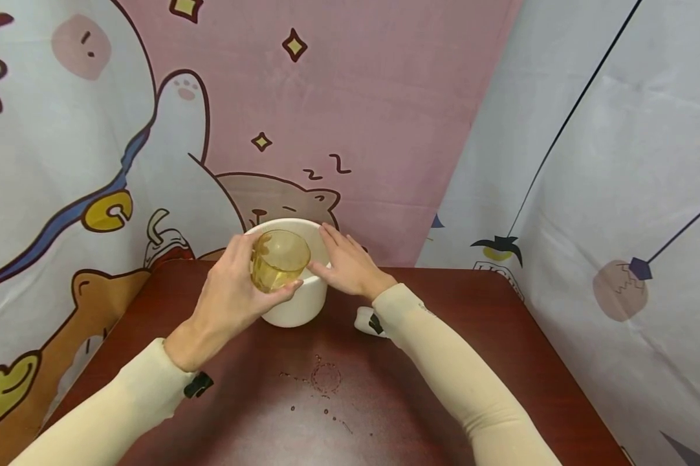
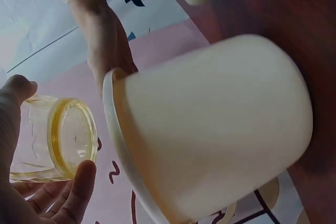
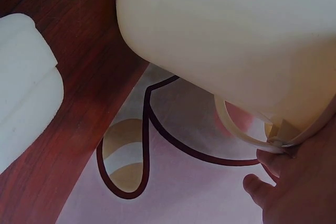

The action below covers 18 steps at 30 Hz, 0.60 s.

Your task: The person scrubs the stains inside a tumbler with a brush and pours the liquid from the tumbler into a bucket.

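Note:
My left hand (image 1: 228, 294) holds a clear yellow glass (image 1: 280, 259), tilted, at the mouth of a cream-white bucket (image 1: 296, 307). In the left wrist view the glass (image 2: 73, 137) lies sideways between the thumb and fingers, its thick base facing the bucket (image 2: 220, 124). The bucket stands upright on the table. At its right rim is my right hand (image 1: 350, 265), its thumb over the mouth and its fingers along the outside. In the right wrist view its fingers (image 3: 270, 161) lie beside the joint of the bucket's handle (image 3: 236, 129).
A rounded white block-like object (image 1: 366, 321) lies on the dark red table (image 1: 443, 362) beneath the right forearm. Wet drops and a ring-shaped mark (image 1: 325, 377) show in front of the bucket. A cartoon-printed cloth (image 1: 385, 116) hangs behind the table.

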Each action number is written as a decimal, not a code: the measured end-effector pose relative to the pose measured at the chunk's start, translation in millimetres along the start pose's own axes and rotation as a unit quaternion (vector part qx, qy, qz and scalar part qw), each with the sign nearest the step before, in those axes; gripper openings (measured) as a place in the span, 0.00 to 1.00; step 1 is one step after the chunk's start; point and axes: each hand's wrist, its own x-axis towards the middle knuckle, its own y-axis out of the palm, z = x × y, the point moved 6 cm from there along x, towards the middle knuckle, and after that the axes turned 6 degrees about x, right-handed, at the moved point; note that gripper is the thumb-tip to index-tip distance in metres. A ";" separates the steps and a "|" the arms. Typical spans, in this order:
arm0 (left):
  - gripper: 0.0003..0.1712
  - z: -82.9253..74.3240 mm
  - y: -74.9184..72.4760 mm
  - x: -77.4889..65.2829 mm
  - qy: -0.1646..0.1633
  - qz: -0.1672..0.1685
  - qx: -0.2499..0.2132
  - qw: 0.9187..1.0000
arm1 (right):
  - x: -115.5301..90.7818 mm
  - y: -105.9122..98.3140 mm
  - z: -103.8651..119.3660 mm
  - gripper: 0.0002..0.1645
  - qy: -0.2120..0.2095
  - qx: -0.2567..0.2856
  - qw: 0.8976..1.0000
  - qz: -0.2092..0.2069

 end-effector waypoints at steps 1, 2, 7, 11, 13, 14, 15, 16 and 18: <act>0.61 -1.4 1.0 -1.4 0.002 0.002 -0.006 1.000 | 0.1 -0.1 -0.1 0.60 -0.001 -0.001 1.000 -0.001; 0.60 -2.8 2.0 -2.9 0.004 0.003 -0.012 1.000 | -0.1 0.0 -0.3 0.60 0.000 -0.003 1.000 -0.001; 0.57 -10.0 7.6 -11.2 0.018 0.008 -0.038 0.999 | -1.3 0.1 -1.2 0.59 0.003 -0.009 1.000 -0.002; 0.57 -14.5 13.3 -19.3 0.025 0.014 -0.046 0.999 | -0.3 0.0 -1.5 0.58 0.002 -0.009 1.000 -0.006; 0.57 -16.5 16.6 -23.3 0.026 0.018 -0.051 0.998 | 0.0 -0.3 -0.7 0.57 0.000 -0.010 1.000 -0.009; 0.57 -17.4 18.4 -25.2 0.026 0.021 -0.054 0.998 | 0.4 -0.3 -0.5 0.58 -0.002 -0.009 1.000 -0.010; 0.57 -18.4 20.2 -27.1 0.027 0.024 -0.056 0.998 | 0.4 -0.5 -0.3 0.58 -0.003 -0.010 1.000 -0.011; 0.56 -19.4 22.0 -29.0 0.029 0.026 -0.058 0.998 | 0.6 -0.2 -0.1 0.59 -0.003 -0.010 1.000 -0.011; 0.56 -21.8 25.3 -32.6 0.031 0.034 -0.059 0.997 | 0.6 0.4 0.2 0.60 -0.003 -0.008 1.000 -0.009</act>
